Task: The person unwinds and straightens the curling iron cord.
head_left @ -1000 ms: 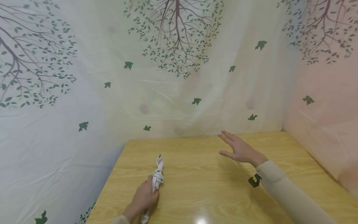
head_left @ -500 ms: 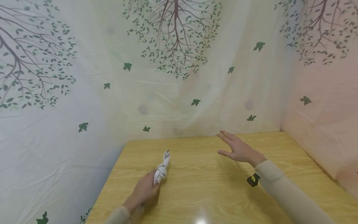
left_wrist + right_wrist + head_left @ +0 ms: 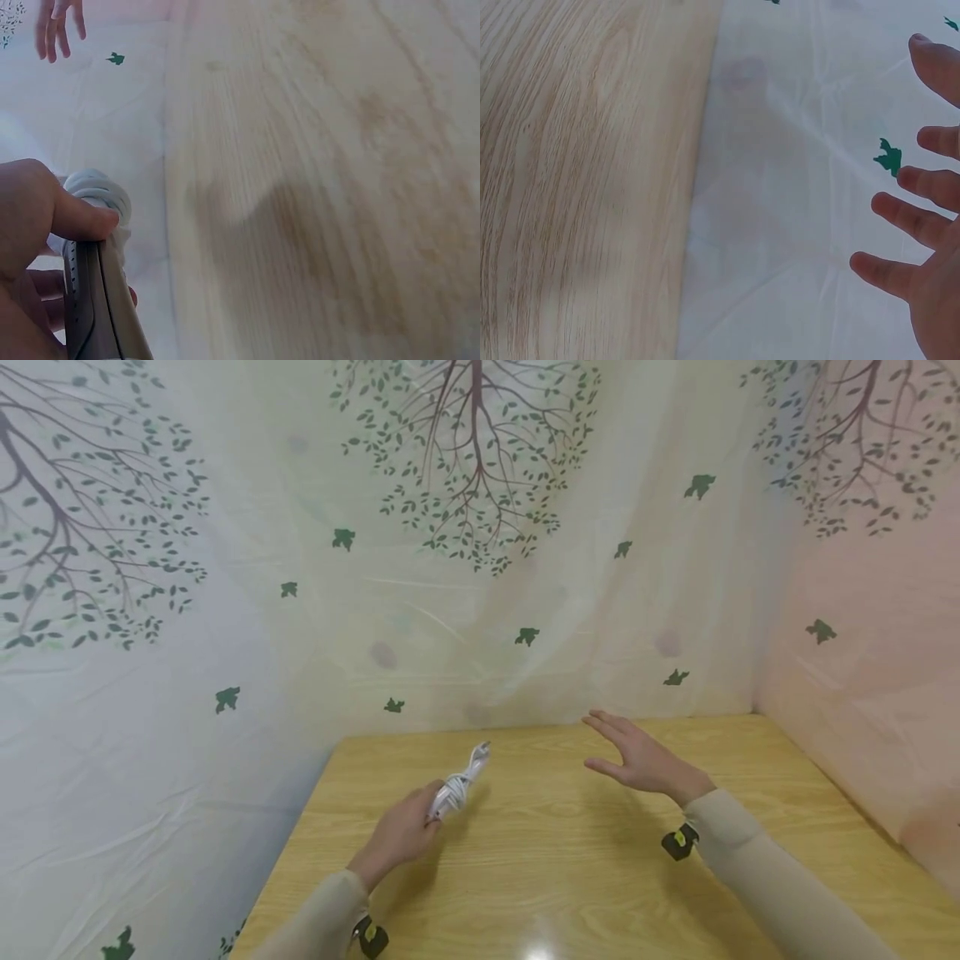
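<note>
My left hand (image 3: pixel 401 828) grips a hair straightener (image 3: pixel 444 803) with a white cord (image 3: pixel 456 789) wound round it. The plug (image 3: pixel 484 747) points away to the upper right, and the whole thing is held above the table. In the left wrist view, the thumb presses on the straightener (image 3: pixel 94 300) beside the coiled cord (image 3: pixel 97 184); its two long halves run side by side toward the bottom edge. My right hand (image 3: pixel 645 758) hovers over the right part of the table, fingers straight and thumb spread. Nothing is in it, as the right wrist view of that hand (image 3: pixel 939 289) confirms.
A wood-grain table (image 3: pixel 540 852) lies under both hands. Its far edge meets a pale cloth backdrop (image 3: pixel 450 652) printed with trees and green leaves, which also hangs along the left and right sides. Small black wrist cameras (image 3: pixel 679 842) are strapped under both sleeves.
My left hand has moved forward and to the right with the straightener, lifting it off the table and tilting its plug end rightward. The right hand has stayed in place.
</note>
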A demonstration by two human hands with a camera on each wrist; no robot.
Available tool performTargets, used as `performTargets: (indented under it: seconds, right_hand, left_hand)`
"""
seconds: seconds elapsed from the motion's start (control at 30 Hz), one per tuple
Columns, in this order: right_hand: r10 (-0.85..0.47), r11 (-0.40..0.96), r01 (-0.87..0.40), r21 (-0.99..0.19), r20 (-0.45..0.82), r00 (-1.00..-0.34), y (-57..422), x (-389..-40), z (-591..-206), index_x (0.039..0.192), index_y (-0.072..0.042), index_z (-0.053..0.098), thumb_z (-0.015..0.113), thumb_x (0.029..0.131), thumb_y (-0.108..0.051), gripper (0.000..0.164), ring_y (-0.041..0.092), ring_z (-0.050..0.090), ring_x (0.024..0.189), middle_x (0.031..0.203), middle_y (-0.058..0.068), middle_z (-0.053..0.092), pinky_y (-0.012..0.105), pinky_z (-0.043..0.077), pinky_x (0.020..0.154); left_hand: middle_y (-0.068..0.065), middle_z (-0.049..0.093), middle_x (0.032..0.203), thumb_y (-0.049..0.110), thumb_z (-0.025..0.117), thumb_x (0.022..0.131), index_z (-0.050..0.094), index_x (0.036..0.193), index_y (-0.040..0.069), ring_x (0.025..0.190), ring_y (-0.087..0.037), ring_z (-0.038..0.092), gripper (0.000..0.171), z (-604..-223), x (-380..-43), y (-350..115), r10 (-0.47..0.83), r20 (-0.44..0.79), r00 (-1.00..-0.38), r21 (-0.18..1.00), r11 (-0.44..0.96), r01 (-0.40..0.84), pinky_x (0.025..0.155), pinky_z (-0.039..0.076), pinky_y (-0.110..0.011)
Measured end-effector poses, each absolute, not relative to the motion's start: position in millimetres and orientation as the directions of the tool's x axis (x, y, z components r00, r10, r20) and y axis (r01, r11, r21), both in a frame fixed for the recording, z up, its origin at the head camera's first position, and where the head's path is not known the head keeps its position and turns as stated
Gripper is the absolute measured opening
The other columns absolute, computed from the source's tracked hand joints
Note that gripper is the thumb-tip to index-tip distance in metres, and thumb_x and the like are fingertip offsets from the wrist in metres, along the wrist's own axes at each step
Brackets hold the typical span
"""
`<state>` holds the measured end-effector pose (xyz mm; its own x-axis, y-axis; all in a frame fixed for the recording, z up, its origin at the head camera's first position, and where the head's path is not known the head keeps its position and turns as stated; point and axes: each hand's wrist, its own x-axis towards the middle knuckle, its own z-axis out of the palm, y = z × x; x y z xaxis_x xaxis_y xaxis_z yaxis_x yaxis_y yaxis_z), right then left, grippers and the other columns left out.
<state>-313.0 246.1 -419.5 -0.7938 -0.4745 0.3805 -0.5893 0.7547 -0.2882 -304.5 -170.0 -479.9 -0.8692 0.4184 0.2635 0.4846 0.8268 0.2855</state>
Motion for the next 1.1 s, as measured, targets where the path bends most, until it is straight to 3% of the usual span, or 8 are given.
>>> performTargets:
  seconds: [0.23,0.43,0.67,0.93,1.1]
  right_hand:
    - [-0.472,0.741,-0.601,-0.301,0.403,-0.784,242,-313,-417,0.150,-0.012,0.036,0.061,0.095,-0.045,0.069,0.039,0.041,0.134,0.151,0.017,0.040,0.061,0.036,0.104]
    - [-0.479,0.722,-0.633,-0.279,0.459,-0.748,235,-315,-417,0.144,-0.013,0.044,0.064,0.094,-0.039,0.060,0.023,0.059,0.106,0.134,0.010,0.056,0.046,0.050,0.085]
    - [-0.473,0.703,-0.659,-0.268,0.515,-0.715,228,-316,-416,0.139,-0.011,0.051,0.069,0.091,-0.032,0.055,0.010,0.054,0.085,0.106,0.001,0.063,0.029,0.044,0.068]
    - [-0.478,0.663,-0.695,-0.279,0.556,-0.680,222,-318,-419,0.135,-0.012,0.055,0.073,0.088,-0.028,0.053,0.005,0.042,0.066,0.094,-0.004,0.061,0.022,0.037,0.056]
    - [-0.470,0.641,-0.703,-0.308,0.567,-0.677,220,-317,-418,0.134,-0.013,0.056,0.074,0.087,-0.027,0.052,0.007,0.042,0.065,0.092,-0.006,0.061,0.022,0.037,0.057]
  left_hand:
    - [-0.006,0.065,0.102,0.015,0.070,0.086,0.047,0.141,0.022,0.076,-0.015,0.058,0.060,-473,-316,-155,0.475,0.280,-0.834,0.267,0.796,0.543,0.063,0.049,-0.033]
    - [-0.003,0.065,0.103,0.014,0.070,0.087,0.047,0.142,0.026,0.081,-0.014,0.060,0.060,-468,-322,-142,0.520,0.321,-0.792,0.246,0.761,0.600,0.068,0.050,-0.033]
    - [-0.002,0.064,0.108,0.015,0.068,0.089,0.044,0.144,0.029,0.088,-0.017,0.063,0.062,-459,-322,-130,0.551,0.342,-0.761,0.222,0.739,0.636,0.073,0.053,-0.036]
    - [-0.002,0.064,0.111,0.015,0.068,0.090,0.043,0.146,0.028,0.090,-0.017,0.063,0.063,-449,-321,-120,0.580,0.373,-0.724,0.239,0.694,0.679,0.074,0.053,-0.036]
    - [-0.001,0.064,0.112,0.015,0.069,0.090,0.043,0.146,0.029,0.091,-0.017,0.064,0.064,-444,-321,-117,0.593,0.406,-0.695,0.226,0.672,0.705,0.073,0.054,-0.036]
